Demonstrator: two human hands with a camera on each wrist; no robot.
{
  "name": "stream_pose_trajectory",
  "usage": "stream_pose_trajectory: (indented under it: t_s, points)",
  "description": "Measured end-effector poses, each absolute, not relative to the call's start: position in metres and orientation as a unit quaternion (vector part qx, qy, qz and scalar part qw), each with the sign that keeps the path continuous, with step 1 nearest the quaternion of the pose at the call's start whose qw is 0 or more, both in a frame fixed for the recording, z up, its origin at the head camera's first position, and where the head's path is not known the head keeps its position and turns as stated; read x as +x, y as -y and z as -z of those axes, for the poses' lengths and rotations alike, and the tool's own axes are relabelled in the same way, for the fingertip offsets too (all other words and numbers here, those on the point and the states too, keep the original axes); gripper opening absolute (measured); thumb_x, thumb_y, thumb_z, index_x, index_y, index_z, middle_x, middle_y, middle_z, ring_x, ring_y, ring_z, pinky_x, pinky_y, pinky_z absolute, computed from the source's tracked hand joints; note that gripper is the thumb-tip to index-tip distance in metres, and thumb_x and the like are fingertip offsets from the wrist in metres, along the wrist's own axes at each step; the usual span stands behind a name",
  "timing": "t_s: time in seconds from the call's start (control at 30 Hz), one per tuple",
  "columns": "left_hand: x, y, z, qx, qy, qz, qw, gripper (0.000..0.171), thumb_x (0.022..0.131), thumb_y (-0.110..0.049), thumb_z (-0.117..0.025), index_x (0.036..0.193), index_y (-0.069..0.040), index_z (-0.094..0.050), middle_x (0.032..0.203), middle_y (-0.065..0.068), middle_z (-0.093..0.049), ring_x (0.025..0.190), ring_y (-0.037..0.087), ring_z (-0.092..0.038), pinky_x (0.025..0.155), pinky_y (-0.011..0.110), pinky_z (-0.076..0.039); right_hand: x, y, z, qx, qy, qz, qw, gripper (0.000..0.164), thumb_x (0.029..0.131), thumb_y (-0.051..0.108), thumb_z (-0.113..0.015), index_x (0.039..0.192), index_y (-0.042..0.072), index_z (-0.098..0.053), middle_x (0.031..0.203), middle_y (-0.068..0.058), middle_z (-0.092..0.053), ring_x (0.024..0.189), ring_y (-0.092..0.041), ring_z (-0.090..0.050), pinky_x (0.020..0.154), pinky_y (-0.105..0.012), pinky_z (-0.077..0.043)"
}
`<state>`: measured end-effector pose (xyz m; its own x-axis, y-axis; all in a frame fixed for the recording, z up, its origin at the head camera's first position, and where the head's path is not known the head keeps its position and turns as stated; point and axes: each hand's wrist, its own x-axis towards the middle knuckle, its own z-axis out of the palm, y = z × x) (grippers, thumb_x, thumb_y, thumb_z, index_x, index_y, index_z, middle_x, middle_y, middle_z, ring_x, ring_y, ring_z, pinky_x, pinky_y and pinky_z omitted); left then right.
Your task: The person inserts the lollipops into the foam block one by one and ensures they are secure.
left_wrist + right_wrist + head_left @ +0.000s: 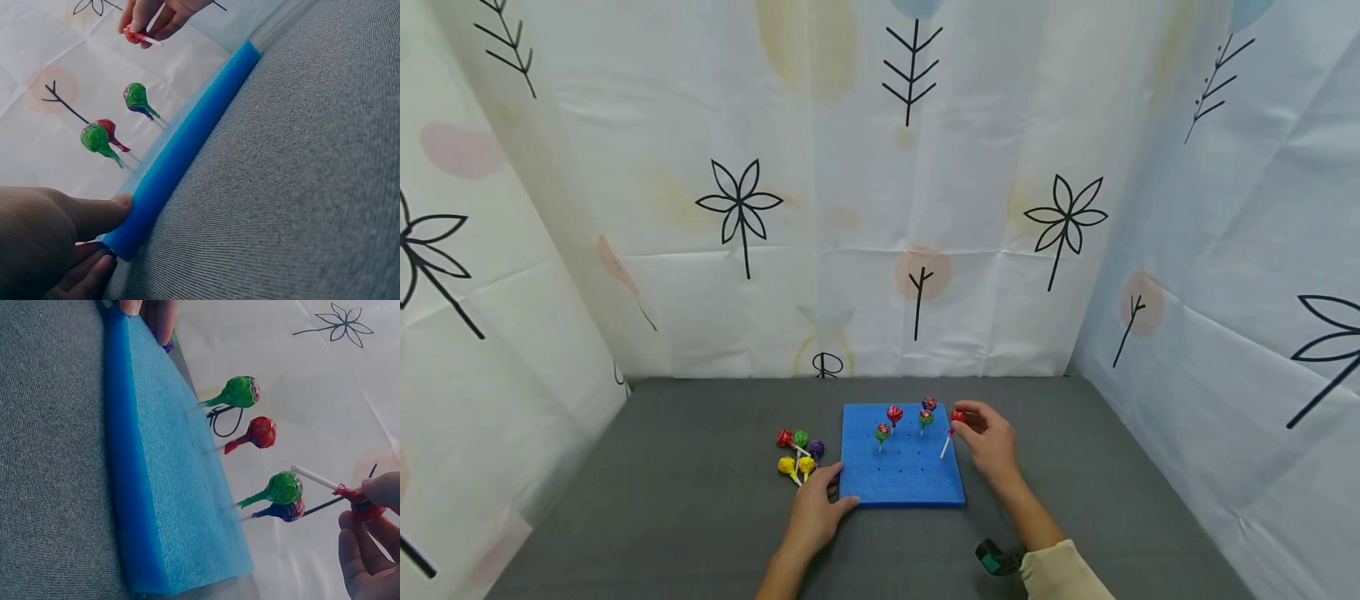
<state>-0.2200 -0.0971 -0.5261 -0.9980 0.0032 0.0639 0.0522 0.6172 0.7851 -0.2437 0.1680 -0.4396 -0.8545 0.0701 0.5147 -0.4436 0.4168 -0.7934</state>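
My right hand [992, 446] pinches a red-wrapped lollipop [958, 416] by its head, the white stick slanting down over the right side of a blue foam board [902, 487]. At the board's near left corner, my left hand [814, 510] grips the edge, its thumb [106, 214] on top and the other fingers at the side. Standing upright in the foam are two green lollipops [240, 392] [284, 489], a red lollipop [261, 432] and a purple-blue lollipop [289, 510]. Rows of small holes dot the board.
Left of the board lies a loose pile of lollipops, with a red one [785, 437], a green one [801, 437], a purple one [816, 448] and yellow ones [786, 465]. Grey cloth [700, 500] covers the table. Patterned white curtains [850, 167] enclose the back and sides.
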Motion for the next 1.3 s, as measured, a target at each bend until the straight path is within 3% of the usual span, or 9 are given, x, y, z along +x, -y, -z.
stream_pose_trajectory:
  t_s: [0.3,0.47,0.67,0.97,1.3]
  points:
    - [-0.222,0.098,0.526,-0.011,0.898,0.439,0.019,0.058,0.081,-0.015,-0.08,0.132,0.001,-0.056,0.128,0.021,-0.056,0.109,0.03,-0.061,0.089,0.045,-0.052,-0.267,-0.171,0.466,0.113,0.803,-0.53,0.25,0.023,0.085,0.0,-0.073,0.108,0.001,-0.068,0.099,-0.011,-0.069,0.089,-0.026,-0.066,0.079,-0.022,-0.054]
    - [-0.221,0.098,0.524,-0.013,0.9,0.435,0.022,0.058,0.082,-0.015,-0.079,0.132,0.001,-0.056,0.128,0.021,-0.056,0.109,0.031,-0.061,0.089,0.046,-0.052,-0.268,-0.166,0.465,0.125,0.799,-0.525,0.264,0.024,0.084,-0.002,-0.074,0.107,0.0,-0.068,0.099,-0.01,-0.068,0.088,-0.026,-0.066,0.078,-0.03,-0.056]
    - [-0.22,0.097,0.524,-0.011,0.899,0.436,0.024,0.057,0.082,-0.015,-0.079,0.132,0.002,-0.056,0.128,0.021,-0.057,0.11,0.031,-0.061,0.089,0.046,-0.051,-0.27,-0.159,0.466,0.126,0.801,-0.515,0.277,0.023,0.083,-0.002,-0.075,0.105,0.0,-0.068,0.097,-0.007,-0.068,0.086,-0.021,-0.066,0.077,-0.026,-0.055]
    - [-0.22,0.097,0.525,-0.013,0.899,0.437,0.026,0.057,0.082,-0.015,-0.079,0.132,0.001,-0.056,0.128,0.02,-0.057,0.109,0.03,-0.061,0.089,0.045,-0.051,-0.272,-0.151,0.47,0.179,0.805,-0.472,0.313,0.025,0.079,-0.006,-0.077,0.102,-0.001,-0.068,0.1,-0.008,-0.064,0.086,-0.021,-0.065,0.074,-0.042,-0.056]
    - [-0.221,0.097,0.526,-0.009,0.897,0.442,0.021,0.058,0.082,-0.014,-0.079,0.133,0.001,-0.056,0.129,0.02,-0.056,0.11,0.03,-0.06,0.09,0.046,-0.051,-0.276,-0.143,0.478,0.224,0.813,-0.422,0.332,0.027,0.076,-0.007,-0.079,0.099,0.002,-0.068,0.1,-0.008,-0.064,0.086,-0.02,-0.063,0.072,-0.042,-0.056]
